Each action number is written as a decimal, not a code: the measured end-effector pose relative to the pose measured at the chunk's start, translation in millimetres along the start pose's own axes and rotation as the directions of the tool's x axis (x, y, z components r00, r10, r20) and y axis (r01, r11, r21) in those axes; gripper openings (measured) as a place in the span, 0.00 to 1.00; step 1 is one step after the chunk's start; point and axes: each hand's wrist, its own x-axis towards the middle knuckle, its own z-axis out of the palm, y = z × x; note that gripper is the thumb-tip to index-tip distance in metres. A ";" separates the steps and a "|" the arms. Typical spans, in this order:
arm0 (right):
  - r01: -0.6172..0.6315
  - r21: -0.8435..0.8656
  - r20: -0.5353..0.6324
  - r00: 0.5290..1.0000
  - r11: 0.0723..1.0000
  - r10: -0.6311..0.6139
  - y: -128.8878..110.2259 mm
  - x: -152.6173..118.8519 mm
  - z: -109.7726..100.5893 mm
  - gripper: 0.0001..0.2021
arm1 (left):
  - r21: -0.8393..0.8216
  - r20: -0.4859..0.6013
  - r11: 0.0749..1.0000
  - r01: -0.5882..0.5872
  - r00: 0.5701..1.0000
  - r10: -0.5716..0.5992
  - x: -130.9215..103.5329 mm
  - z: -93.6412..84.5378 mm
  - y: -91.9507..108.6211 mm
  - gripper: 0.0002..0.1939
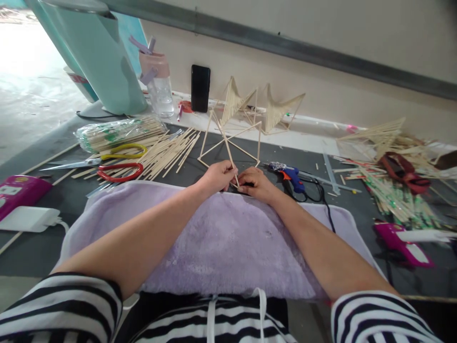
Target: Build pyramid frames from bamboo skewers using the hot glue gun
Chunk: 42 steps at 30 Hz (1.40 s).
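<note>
An open frame of thin wooden sticks stands on the dark table right in front of me. My left hand is closed on one of its sticks, which slants down toward me. At the lower end of that stick, the fingers of my right hand pinch the frame's near corner. Both hands nearly touch, just above the far edge of a lilac towel. To the right of my right hand lies a blue glue gun with its black cord.
Loose sticks, red-handled scissors and yellow-handled scissors lie left. A bottle, a phone and two stick models stand behind. Stick piles and a magenta device are right.
</note>
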 end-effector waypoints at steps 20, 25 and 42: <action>0.019 -0.012 -0.029 0.999 1.000 -0.020 3.5 -1.5 2.8 0.21 | -0.005 0.003 1.000 -0.007 1.000 0.007 1.5 0.1 -3.5 0.05; -0.005 -0.017 -0.020 1.000 1.000 0.005 2.0 -2.0 2.1 0.22 | -0.015 0.002 1.000 -0.010 1.000 0.010 1.8 0.0 -3.3 0.05; -0.012 -0.017 0.001 1.000 1.000 0.012 4.2 -1.8 1.1 0.20 | -0.016 0.005 1.000 -0.011 1.000 0.011 1.7 0.5 -3.7 0.06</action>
